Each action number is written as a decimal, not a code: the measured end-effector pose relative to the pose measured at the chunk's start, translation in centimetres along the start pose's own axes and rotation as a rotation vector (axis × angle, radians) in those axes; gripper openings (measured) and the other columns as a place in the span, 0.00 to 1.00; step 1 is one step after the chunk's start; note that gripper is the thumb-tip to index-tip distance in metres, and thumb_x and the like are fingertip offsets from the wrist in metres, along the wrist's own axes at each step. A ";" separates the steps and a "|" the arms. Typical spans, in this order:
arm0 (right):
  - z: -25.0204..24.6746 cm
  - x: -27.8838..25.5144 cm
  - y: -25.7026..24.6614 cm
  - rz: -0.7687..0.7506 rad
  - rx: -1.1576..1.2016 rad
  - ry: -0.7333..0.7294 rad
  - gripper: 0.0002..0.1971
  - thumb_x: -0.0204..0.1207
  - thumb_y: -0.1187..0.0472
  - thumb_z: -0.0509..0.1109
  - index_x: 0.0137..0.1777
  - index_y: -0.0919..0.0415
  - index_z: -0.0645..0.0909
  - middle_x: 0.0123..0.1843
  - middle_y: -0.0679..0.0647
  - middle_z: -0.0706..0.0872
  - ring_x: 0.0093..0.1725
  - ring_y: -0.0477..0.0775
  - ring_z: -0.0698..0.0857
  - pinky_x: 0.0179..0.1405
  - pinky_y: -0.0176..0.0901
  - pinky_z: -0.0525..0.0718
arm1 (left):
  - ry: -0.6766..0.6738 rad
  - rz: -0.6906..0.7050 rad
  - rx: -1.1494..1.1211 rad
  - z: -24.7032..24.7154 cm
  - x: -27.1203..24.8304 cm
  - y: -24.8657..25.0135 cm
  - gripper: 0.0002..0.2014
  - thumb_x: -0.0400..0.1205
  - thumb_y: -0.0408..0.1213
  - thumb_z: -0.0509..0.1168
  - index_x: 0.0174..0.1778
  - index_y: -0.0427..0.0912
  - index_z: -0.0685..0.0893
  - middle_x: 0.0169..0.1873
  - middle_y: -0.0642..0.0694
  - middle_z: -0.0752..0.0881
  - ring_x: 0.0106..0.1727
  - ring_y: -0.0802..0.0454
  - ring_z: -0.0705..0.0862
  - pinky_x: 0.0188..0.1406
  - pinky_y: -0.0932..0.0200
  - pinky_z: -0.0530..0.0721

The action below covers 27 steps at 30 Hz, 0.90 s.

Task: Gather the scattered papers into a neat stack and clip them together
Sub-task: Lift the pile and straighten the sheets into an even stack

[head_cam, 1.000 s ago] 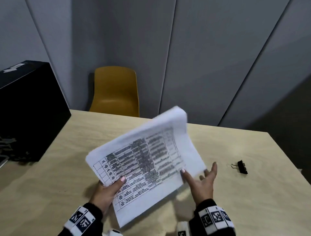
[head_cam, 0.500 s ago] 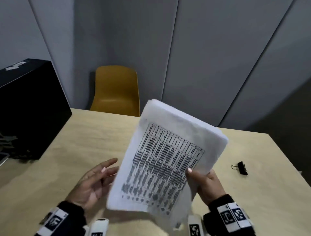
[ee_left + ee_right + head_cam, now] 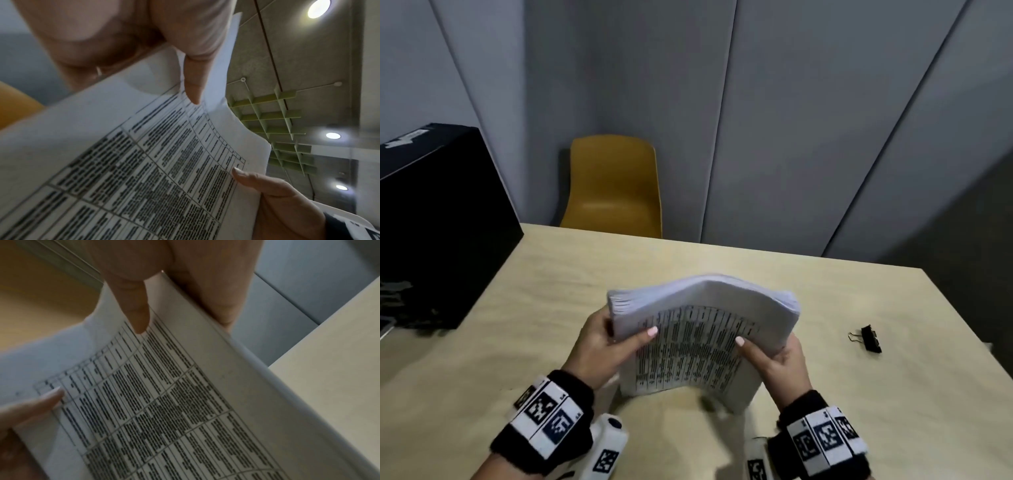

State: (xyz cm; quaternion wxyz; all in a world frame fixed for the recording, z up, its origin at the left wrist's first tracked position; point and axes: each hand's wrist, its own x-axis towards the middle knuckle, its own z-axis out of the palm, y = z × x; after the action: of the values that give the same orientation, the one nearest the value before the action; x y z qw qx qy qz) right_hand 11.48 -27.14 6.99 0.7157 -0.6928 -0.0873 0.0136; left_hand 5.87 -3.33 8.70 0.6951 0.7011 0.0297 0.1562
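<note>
A stack of white papers (image 3: 698, 346) printed with a dense table stands on its lower edge on the wooden table (image 3: 551, 274), its top bowed over toward the far side. My left hand (image 3: 602, 346) grips its left side, thumb on the printed face. On the other side my right hand (image 3: 774, 356) holds it the same way. The printed sheet (image 3: 144, 162) fills the left wrist view, and the same sheet (image 3: 185, 402) fills the right wrist view. A black binder clip (image 3: 869, 339) lies on the table to the right, apart from both hands.
A black box (image 3: 431, 222) sits at the table's left end. A yellow chair (image 3: 613, 188) stands behind the far edge against grey wall panels. The table's right edge runs just beyond the clip.
The papers have swung from a raised tilt to standing on the table. My left hand, open and off the stack half a second ago, now grips its left side.
</note>
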 end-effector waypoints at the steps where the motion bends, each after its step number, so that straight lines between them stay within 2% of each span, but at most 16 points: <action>1: -0.2 0.0 -0.1 -0.018 0.020 0.031 0.17 0.67 0.79 0.72 0.49 0.58 0.80 0.40 0.43 0.92 0.41 0.42 0.88 0.42 0.37 0.87 | 0.021 0.022 0.015 -0.3 0.0 -0.4 0.30 0.52 0.50 0.82 0.50 0.47 0.86 0.43 0.62 0.91 0.46 0.66 0.88 0.45 0.72 0.83; 2: -0.3 0.2 0.0 -0.031 0.032 0.057 0.18 0.66 0.80 0.72 0.50 0.58 0.79 0.40 0.42 0.91 0.42 0.41 0.88 0.42 0.35 0.86 | 0.036 0.039 0.011 -0.4 0.1 -0.5 0.32 0.54 0.49 0.82 0.54 0.45 0.84 0.47 0.61 0.91 0.49 0.65 0.87 0.48 0.72 0.83; 3: -0.4 0.3 -0.1 -0.035 0.036 0.072 0.19 0.67 0.80 0.72 0.51 0.59 0.79 0.40 0.41 0.91 0.41 0.39 0.87 0.41 0.33 0.86 | 0.040 0.051 -0.006 -0.3 0.1 -0.6 0.29 0.59 0.45 0.82 0.55 0.43 0.83 0.48 0.61 0.90 0.50 0.66 0.86 0.49 0.72 0.83; 4: -0.3 0.4 -0.1 -0.036 0.037 0.074 0.18 0.67 0.80 0.71 0.50 0.59 0.79 0.39 0.40 0.91 0.40 0.38 0.87 0.39 0.32 0.85 | 0.042 0.055 -0.028 0.0 0.1 -0.6 0.24 0.63 0.41 0.81 0.54 0.44 0.84 0.47 0.61 0.90 0.49 0.67 0.86 0.47 0.73 0.82; 6: 0.0 0.6 -0.2 -0.042 0.042 0.075 0.15 0.69 0.80 0.69 0.46 0.59 0.80 0.36 0.42 0.91 0.36 0.38 0.87 0.36 0.32 0.85 | 0.077 0.068 -0.030 0.8 0.2 -0.8 0.14 0.68 0.41 0.77 0.48 0.48 0.86 0.41 0.62 0.91 0.45 0.69 0.86 0.43 0.74 0.81; 7: 0.2 0.6 -0.4 -0.054 0.046 0.078 0.14 0.70 0.80 0.67 0.44 0.59 0.80 0.34 0.43 0.91 0.35 0.38 0.87 0.36 0.32 0.85 | 0.101 0.072 -0.018 1.3 0.2 -0.6 0.09 0.71 0.38 0.75 0.46 0.49 0.86 0.38 0.63 0.91 0.43 0.70 0.86 0.42 0.75 0.81; 9: 0.5 0.7 -0.6 -0.076 0.064 0.074 0.15 0.71 0.82 0.66 0.44 0.60 0.80 0.33 0.41 0.91 0.34 0.37 0.86 0.35 0.31 0.84 | 0.130 0.083 -0.005 1.8 0.2 -0.1 0.11 0.77 0.24 0.66 0.47 0.46 0.84 0.34 0.65 0.90 0.40 0.71 0.86 0.39 0.77 0.80; 10: 0.6 0.7 -0.7 -0.082 0.073 0.065 0.16 0.71 0.82 0.65 0.44 0.59 0.80 0.33 0.41 0.91 0.35 0.37 0.86 0.36 0.31 0.84 | 0.128 0.093 -0.006 1.8 0.2 0.2 0.12 0.78 0.22 0.64 0.49 0.44 0.83 0.35 0.65 0.90 0.40 0.71 0.86 0.39 0.77 0.80; 12: 0.6 0.5 -0.6 -0.105 0.048 0.068 0.18 0.71 0.80 0.68 0.45 0.54 0.81 0.36 0.40 0.91 0.37 0.37 0.87 0.38 0.33 0.85 | 0.126 0.125 0.008 1.6 0.1 0.4 0.12 0.78 0.26 0.66 0.52 0.47 0.80 0.39 0.61 0.91 0.43 0.72 0.85 0.42 0.78 0.80; 15: 0.6 0.0 -1.6 -0.209 -0.011 0.086 0.21 0.67 0.69 0.70 0.53 0.42 0.78 0.46 0.38 0.88 0.46 0.39 0.85 0.47 0.33 0.84 | 0.152 0.232 0.079 1.3 -0.3 1.2 0.19 0.73 0.45 0.66 0.60 0.55 0.74 0.52 0.54 0.84 0.50 0.67 0.82 0.49 0.78 0.77; 16: 0.6 0.0 -2.2 -0.256 0.005 0.097 0.23 0.66 0.68 0.69 0.57 0.41 0.75 0.47 0.36 0.87 0.47 0.38 0.84 0.48 0.31 0.82 | 0.172 0.257 0.093 1.1 -0.3 1.6 0.22 0.72 0.48 0.65 0.63 0.57 0.72 0.54 0.52 0.83 0.52 0.64 0.82 0.50 0.76 0.78; 18: 0.3 0.2 -3.5 -0.352 0.044 0.112 0.25 0.68 0.68 0.67 0.64 0.47 0.71 0.49 0.40 0.86 0.47 0.39 0.84 0.49 0.28 0.81 | 0.193 0.328 0.126 0.8 -0.2 2.2 0.25 0.73 0.47 0.64 0.67 0.61 0.69 0.56 0.50 0.84 0.54 0.60 0.84 0.52 0.74 0.79; 20: 0.2 0.3 -4.8 -0.425 0.025 0.104 0.24 0.72 0.68 0.68 0.65 0.46 0.73 0.51 0.52 0.86 0.49 0.44 0.85 0.49 0.30 0.82 | 0.216 0.393 0.205 0.5 0.0 2.7 0.24 0.75 0.45 0.64 0.68 0.63 0.71 0.55 0.55 0.86 0.55 0.60 0.84 0.54 0.73 0.79; 21: 0.2 0.4 -5.1 -0.450 0.003 0.101 0.23 0.73 0.69 0.68 0.63 0.43 0.76 0.51 0.52 0.86 0.49 0.45 0.85 0.49 0.29 0.81 | 0.237 0.416 0.257 0.4 0.2 2.8 0.22 0.76 0.43 0.64 0.66 0.64 0.75 0.54 0.59 0.86 0.55 0.62 0.84 0.54 0.74 0.79; 24: -0.2 0.7 -5.5 -0.459 0.010 0.141 0.22 0.73 0.74 0.67 0.51 0.42 0.86 0.43 0.40 0.89 0.44 0.39 0.85 0.45 0.25 0.81 | 0.285 0.439 0.340 0.0 0.4 3.0 0.21 0.78 0.30 0.68 0.57 0.62 0.83 0.51 0.75 0.85 0.53 0.71 0.84 0.53 0.79 0.78; 27: -0.6 1.0 -5.4 -0.470 0.021 0.175 0.23 0.71 0.78 0.68 0.42 0.45 0.89 0.39 0.39 0.90 0.41 0.37 0.86 0.43 0.25 0.81 | 0.281 0.438 0.373 -0.3 0.4 3.1 0.21 0.76 0.26 0.68 0.56 0.59 0.84 0.49 0.79 0.84 0.53 0.73 0.84 0.54 0.79 0.77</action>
State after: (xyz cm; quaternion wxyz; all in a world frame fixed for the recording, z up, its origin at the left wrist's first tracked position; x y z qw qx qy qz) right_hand 11.99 -27.79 12.43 0.7114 -0.6444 -0.1835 -0.2122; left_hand 5.61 -3.04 11.86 0.4937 0.7777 0.0020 0.3893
